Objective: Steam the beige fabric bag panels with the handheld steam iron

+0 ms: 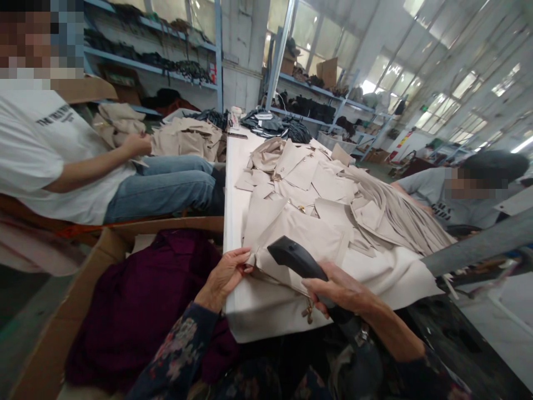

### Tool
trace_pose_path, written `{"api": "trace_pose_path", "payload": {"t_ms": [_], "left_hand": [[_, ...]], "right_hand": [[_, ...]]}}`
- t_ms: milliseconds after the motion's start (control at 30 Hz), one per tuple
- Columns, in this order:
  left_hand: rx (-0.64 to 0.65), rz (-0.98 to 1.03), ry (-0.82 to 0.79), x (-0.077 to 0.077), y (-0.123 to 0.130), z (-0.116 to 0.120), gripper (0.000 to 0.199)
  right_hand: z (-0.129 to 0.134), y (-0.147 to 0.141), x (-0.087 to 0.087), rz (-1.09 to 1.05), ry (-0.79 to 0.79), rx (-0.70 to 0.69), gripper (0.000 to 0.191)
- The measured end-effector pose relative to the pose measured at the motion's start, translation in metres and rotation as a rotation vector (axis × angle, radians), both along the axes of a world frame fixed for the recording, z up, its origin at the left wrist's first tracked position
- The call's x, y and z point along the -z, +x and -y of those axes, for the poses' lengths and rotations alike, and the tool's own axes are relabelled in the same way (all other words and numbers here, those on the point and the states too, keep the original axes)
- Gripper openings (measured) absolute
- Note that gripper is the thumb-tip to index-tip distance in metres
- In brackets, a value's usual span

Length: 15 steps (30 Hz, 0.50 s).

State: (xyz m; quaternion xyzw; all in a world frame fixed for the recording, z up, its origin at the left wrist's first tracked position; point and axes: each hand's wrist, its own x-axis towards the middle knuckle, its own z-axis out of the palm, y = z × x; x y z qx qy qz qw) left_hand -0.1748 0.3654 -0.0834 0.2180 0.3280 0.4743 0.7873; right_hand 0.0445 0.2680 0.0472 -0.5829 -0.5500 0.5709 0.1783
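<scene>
At lower centre I see the left hand [225,278] pinching the left edge of the beige piece [310,236]; the right hand [343,291] is wrapped round the black tool [297,256], its long axis slanting up-left over the piece, nose towards the left hand.

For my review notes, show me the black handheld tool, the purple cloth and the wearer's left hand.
Black handheld tool [298,260]: head view, on its curved upper body.
Purple cloth [144,311]: head view, mid-heap.
Left hand [225,274]: head view, on its back.
</scene>
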Motion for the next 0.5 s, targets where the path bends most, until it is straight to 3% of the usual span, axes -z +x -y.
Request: {"api": "trace_pose_path", "payload": {"t_ms": [100,267,400,500], "left_hand": [[0.014,-0.012,0.0,-0.002,0.001,0.002,0.018],[0.019,-0.054,0.025,-0.01,-0.001,0.012,0.021],[-0.1,-0.138,-0.038,-0.014,-0.01,0.021,0.019],[-0.193,-0.212,-0.089,-0.016,-0.021,0.025,0.015]], "right_hand": [[0.005,-0.008,0.006,-0.036,-0.036,-0.017,0.024],[-0.014,-0.035,0.011,-0.007,0.017,-0.055,0.02],[-0.021,-0.037,0.007,0.022,0.057,0.005,0.02],[-0.01,-0.022,0.009,0.034,0.06,0.056,0.02]]}}
